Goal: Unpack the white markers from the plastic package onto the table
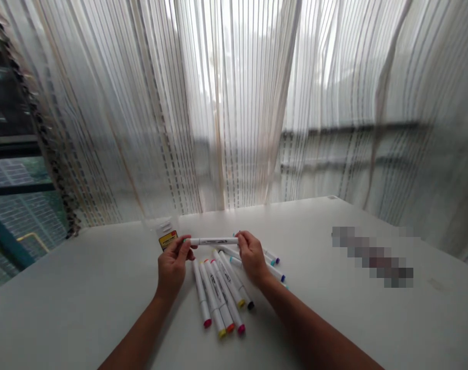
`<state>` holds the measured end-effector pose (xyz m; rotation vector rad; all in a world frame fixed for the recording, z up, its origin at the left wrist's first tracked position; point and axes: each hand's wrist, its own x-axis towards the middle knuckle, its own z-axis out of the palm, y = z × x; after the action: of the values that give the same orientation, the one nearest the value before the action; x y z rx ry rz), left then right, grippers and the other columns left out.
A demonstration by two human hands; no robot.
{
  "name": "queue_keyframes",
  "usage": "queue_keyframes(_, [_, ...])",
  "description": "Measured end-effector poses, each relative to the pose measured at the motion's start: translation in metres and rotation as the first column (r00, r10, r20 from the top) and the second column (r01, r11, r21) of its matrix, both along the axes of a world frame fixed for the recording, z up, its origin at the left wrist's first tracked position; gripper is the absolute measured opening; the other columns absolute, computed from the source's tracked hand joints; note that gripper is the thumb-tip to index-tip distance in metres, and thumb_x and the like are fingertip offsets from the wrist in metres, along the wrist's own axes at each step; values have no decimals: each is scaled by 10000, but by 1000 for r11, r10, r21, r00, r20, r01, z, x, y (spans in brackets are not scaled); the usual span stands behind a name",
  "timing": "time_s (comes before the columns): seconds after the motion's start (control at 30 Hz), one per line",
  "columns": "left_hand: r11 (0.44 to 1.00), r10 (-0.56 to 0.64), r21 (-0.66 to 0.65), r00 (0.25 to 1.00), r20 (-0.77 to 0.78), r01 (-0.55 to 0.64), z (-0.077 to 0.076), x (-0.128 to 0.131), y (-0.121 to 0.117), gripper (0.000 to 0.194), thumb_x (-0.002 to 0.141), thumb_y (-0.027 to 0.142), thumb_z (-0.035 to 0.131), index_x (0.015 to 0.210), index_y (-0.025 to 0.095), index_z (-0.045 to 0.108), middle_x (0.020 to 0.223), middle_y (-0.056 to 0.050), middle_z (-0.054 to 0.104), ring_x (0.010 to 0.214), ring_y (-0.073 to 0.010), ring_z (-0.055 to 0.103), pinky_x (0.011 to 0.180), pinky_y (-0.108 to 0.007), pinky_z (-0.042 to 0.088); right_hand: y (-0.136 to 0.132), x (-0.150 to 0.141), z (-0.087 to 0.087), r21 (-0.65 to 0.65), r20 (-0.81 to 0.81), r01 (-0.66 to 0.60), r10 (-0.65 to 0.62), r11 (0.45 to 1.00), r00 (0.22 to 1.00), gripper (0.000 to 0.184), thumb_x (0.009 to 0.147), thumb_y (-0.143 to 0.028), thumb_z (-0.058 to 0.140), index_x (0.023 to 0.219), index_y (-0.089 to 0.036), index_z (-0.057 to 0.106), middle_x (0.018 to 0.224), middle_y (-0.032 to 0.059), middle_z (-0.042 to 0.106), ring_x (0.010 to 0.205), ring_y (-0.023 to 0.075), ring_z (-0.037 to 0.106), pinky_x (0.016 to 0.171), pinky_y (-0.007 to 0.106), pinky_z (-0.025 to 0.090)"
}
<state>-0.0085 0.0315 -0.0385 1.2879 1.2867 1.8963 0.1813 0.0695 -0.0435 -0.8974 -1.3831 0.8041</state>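
A white marker pen [214, 241] with dark print along its barrel is held level above the table. My left hand [173, 264] pinches its left end, where a bit of green shows. The fingers of my right hand [252, 257] close on its other end. Below lie several white markers [215, 298] side by side, their ends pink, yellow, orange and black. More markers [276, 271] with blue, purple and teal ends lie partly hidden behind my right hand. A clear packet with a yellow and black label [167, 239] sits just behind my left hand.
The white table [83, 308] reaches back to a sheer striped curtain [226, 128] over a window. On the table's right side is a pixelated dark object [373, 257] that I cannot make out. A window frame [18, 190] stands at the far left.
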Motion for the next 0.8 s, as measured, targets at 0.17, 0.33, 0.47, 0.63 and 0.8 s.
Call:
queue_keyframes(0.17, [1000,-2,-10,1000,-9,2,3,2,-1,380,717,458,684,914,135,645,602,24,632,500,-104,539,521,-225,489,0,-1,-1,27,52,12,-14,1000,999,242,814,-369,449,791,-199,619,552,-25,480,533,147,451,466,239,319])
queue_keyframes(0.33, [1000,4,27,1000,2,-4,5,5,-3,360,721,439,685,919,147,613,616,27,626,498,-111,542,510,-235,483,1,-2,-4,-10,24,-6,7,1000,1000,246,799,-397,486,812,-189,619,545,-34,468,509,134,435,445,231,312])
queue_keyframes(0.47, [999,6,48,1000,7,-7,6,6,-3,350,723,438,680,906,151,599,613,31,606,495,-115,537,506,-242,475,2,-3,-5,-40,-28,-20,19,999,999,264,798,-417,494,816,-182,610,533,-40,457,482,129,415,433,234,312])
queue_keyframes(0.63, [999,2,52,1000,24,-3,6,5,-2,352,745,455,649,914,151,595,626,27,601,496,-117,533,511,-251,473,3,-2,-4,-50,-54,-31,28,998,998,272,792,-442,494,770,-188,588,525,-41,443,469,127,399,429,240,308])
queue_keyframes(0.8, [998,-7,59,999,41,4,4,5,-1,349,777,473,606,913,151,599,644,13,610,502,-116,529,518,-256,476,2,-2,-2,-58,-61,-45,41,997,997,280,786,-457,498,739,-191,572,511,-47,416,464,126,383,426,242,301])
